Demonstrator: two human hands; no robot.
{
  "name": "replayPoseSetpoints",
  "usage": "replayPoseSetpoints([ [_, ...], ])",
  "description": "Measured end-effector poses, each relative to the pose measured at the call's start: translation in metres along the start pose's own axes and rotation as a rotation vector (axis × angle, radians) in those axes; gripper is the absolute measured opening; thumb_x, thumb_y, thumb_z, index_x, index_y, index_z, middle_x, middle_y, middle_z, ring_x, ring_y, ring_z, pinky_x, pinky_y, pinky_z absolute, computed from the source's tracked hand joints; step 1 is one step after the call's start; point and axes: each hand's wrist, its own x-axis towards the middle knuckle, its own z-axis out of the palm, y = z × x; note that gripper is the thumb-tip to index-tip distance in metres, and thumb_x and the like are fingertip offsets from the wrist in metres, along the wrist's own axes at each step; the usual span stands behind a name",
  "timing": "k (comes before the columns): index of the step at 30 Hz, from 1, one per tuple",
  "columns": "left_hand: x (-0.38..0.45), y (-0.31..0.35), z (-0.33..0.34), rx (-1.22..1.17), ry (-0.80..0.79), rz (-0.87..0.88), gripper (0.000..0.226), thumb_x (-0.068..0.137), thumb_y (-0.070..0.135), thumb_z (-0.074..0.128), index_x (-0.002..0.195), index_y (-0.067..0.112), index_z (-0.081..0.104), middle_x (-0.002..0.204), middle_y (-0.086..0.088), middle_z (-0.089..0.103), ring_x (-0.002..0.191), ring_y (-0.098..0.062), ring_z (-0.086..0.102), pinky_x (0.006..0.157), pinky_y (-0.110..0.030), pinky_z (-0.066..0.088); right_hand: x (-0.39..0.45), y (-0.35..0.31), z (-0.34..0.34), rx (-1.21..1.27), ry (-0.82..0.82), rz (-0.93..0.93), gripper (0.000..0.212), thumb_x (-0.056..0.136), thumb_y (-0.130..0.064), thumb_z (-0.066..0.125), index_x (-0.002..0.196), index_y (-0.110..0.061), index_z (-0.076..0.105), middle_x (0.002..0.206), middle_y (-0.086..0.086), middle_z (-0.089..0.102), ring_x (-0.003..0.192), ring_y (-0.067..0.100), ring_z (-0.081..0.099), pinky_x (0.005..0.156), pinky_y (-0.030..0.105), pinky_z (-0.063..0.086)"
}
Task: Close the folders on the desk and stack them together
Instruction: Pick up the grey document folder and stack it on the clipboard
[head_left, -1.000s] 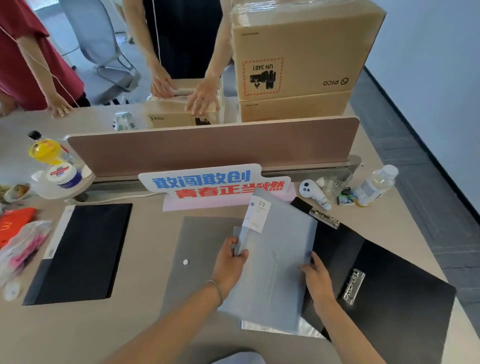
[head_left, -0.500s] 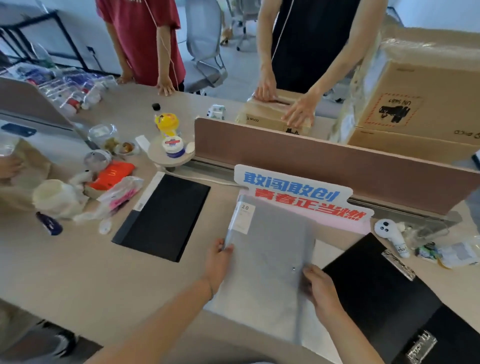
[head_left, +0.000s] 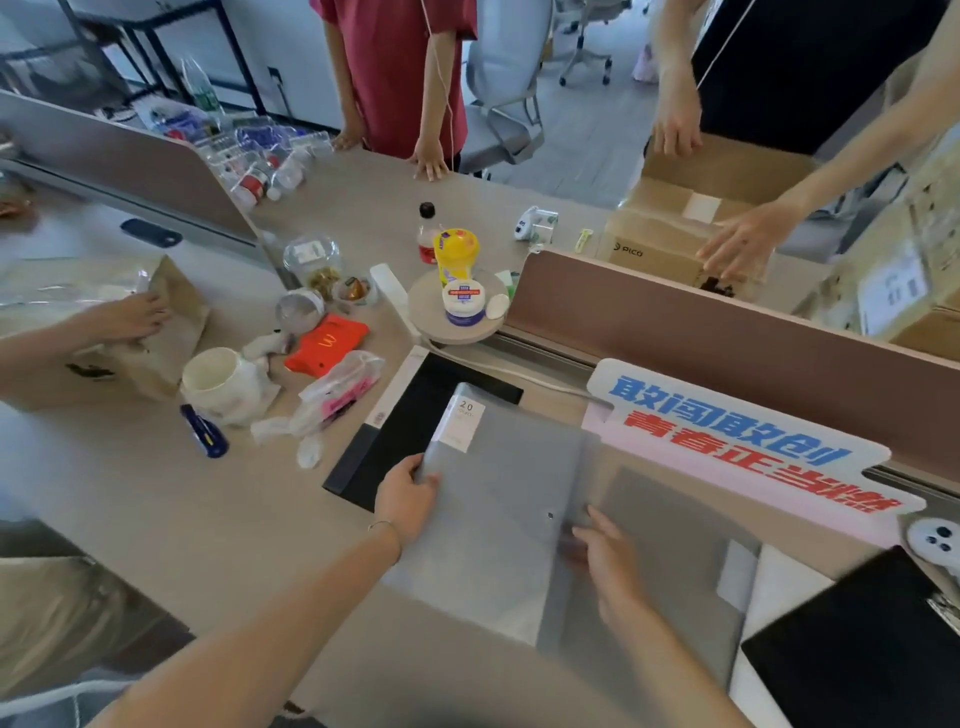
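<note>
A translucent grey folder (head_left: 498, 488) with a white "20" label hangs just above the desk. My left hand (head_left: 408, 496) grips its left edge and my right hand (head_left: 602, 551) holds its right edge near the snap button. Its upper left corner overlaps a closed black folder (head_left: 395, 431) with a white spine strip. To the right, a second grey folder (head_left: 670, 551) lies flat with white paper showing at its edge. An open black clip folder (head_left: 862, 654) lies at the lower right, partly cut off by the frame.
A pink-and-blue sign (head_left: 737, 441) lies against the brown divider (head_left: 701, 322). Left of the folders sit a white mug (head_left: 218, 379), a plastic bag (head_left: 337, 389), an orange packet (head_left: 327, 343) and a blue pen (head_left: 203, 431). Other people's hands rest on cardboard boxes (head_left: 670, 234) beyond.
Both hands have carried the grey "20" folder to the left, so it now overlaps the black folder. The other grey folder is uncovered on the right. The camera has swung left.
</note>
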Motion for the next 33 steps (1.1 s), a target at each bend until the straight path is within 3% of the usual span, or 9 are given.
replayPoseSetpoints([
  [3, 0.032, 0.0, -0.019, 0.048, -0.005, 0.015, 0.048, 0.089, 0.019, 0.065, 0.136, 0.023, 0.056, 0.122, 0.002, 0.067, 0.108, -0.018, 0.064, 0.097, -0.036, 0.053, 0.011, -0.005, 0.034, -0.018, 0.002, 0.008, 0.084, 0.063, -0.02, 0.068, 0.145, -0.025, 0.046, 0.132, 0.008, 0.063, 0.115, 0.03, 0.064, 0.102, 0.05, 0.05],
  [7, 0.08, -0.007, -0.038, 0.091, 0.025, 0.016, 0.05, 0.083, 0.026, 0.068, 0.131, 0.024, 0.057, 0.113, 0.001, 0.072, 0.104, -0.022, 0.068, 0.093, -0.037, 0.054, 0.011, -0.024, 0.079, -0.03, -0.049, 0.03, 0.084, 0.079, -0.004, 0.063, 0.153, -0.023, 0.031, 0.119, 0.005, 0.067, 0.117, 0.029, 0.063, 0.108, 0.047, 0.045],
  [12, 0.12, -0.002, -0.053, 0.115, 0.075, 0.014, 0.042, 0.089, 0.016, 0.065, 0.13, 0.02, 0.058, 0.117, -0.008, 0.067, 0.096, -0.025, 0.065, 0.075, -0.031, 0.049, 0.024, -0.04, 0.123, -0.054, -0.108, 0.058, 0.091, 0.074, -0.009, 0.063, 0.156, -0.025, 0.024, 0.129, 0.008, 0.065, 0.121, 0.028, 0.06, 0.111, 0.047, 0.041],
  [14, 0.133, -0.003, -0.057, 0.135, 0.083, 0.026, 0.044, 0.09, 0.013, 0.065, 0.133, 0.018, 0.059, 0.12, -0.007, 0.066, 0.097, -0.022, 0.062, 0.078, -0.03, 0.045, 0.031, -0.045, 0.135, -0.072, -0.124, 0.071, 0.099, 0.067, -0.015, 0.063, 0.156, -0.025, 0.023, 0.132, 0.009, 0.062, 0.122, 0.028, 0.059, 0.112, 0.047, 0.04],
  [17, 0.151, -0.008, -0.06, 0.181, 0.099, 0.041, 0.049, 0.086, 0.015, 0.064, 0.133, 0.027, 0.059, 0.119, -0.005, 0.067, 0.105, -0.027, 0.064, 0.087, -0.033, 0.048, 0.043, -0.049, 0.148, -0.103, -0.109, 0.05, 0.085, 0.081, -0.005, 0.061, 0.156, -0.023, 0.024, 0.144, 0.007, 0.052, 0.127, 0.026, 0.053, 0.114, 0.042, 0.037],
  [20, 0.169, -0.016, -0.063, 0.306, 0.114, 0.037, 0.062, 0.079, 0.029, 0.06, 0.136, 0.05, 0.047, 0.117, 0.003, 0.069, 0.106, -0.027, 0.065, 0.094, -0.041, 0.052, 0.053, -0.05, 0.159, -0.076, -0.115, 0.04, 0.081, 0.086, 0.004, 0.055, 0.156, -0.023, 0.024, 0.143, 0.005, 0.053, 0.12, 0.022, 0.055, 0.104, 0.035, 0.041],
  [25, 0.177, -0.015, -0.063, 0.454, 0.129, 0.051, 0.067, 0.082, 0.035, 0.056, 0.143, 0.054, 0.034, 0.114, 0.0, 0.067, 0.102, -0.03, 0.065, 0.093, -0.045, 0.053, 0.069, -0.038, 0.17, -0.122, -0.13, 0.068, 0.089, 0.084, 0.0, 0.058, 0.157, -0.028, 0.015, 0.106, -0.001, 0.064, 0.089, 0.014, 0.061, 0.084, 0.031, 0.045],
  [30, 0.177, -0.013, -0.063, 0.498, 0.128, 0.062, 0.061, 0.083, 0.037, 0.055, 0.14, 0.051, 0.041, 0.113, -0.006, 0.063, 0.105, -0.034, 0.063, 0.094, -0.048, 0.051, 0.078, -0.024, 0.165, -0.095, -0.208, 0.05, 0.101, 0.067, -0.011, 0.059, 0.156, -0.037, 0.015, 0.137, -0.002, 0.06, 0.114, 0.017, 0.064, 0.104, 0.047, 0.048],
  [33, 0.167, -0.011, -0.064, 0.512, 0.136, 0.071, 0.061, 0.081, 0.036, 0.056, 0.141, 0.046, 0.043, 0.118, -0.009, 0.061, 0.109, -0.035, 0.06, 0.097, -0.049, 0.049, 0.055, -0.039, 0.157, -0.105, -0.216, 0.034, 0.095, 0.077, 0.001, 0.059, 0.156, -0.028, 0.017, 0.15, -0.009, 0.045, 0.127, 0.015, 0.054, 0.111, 0.042, 0.041],
])
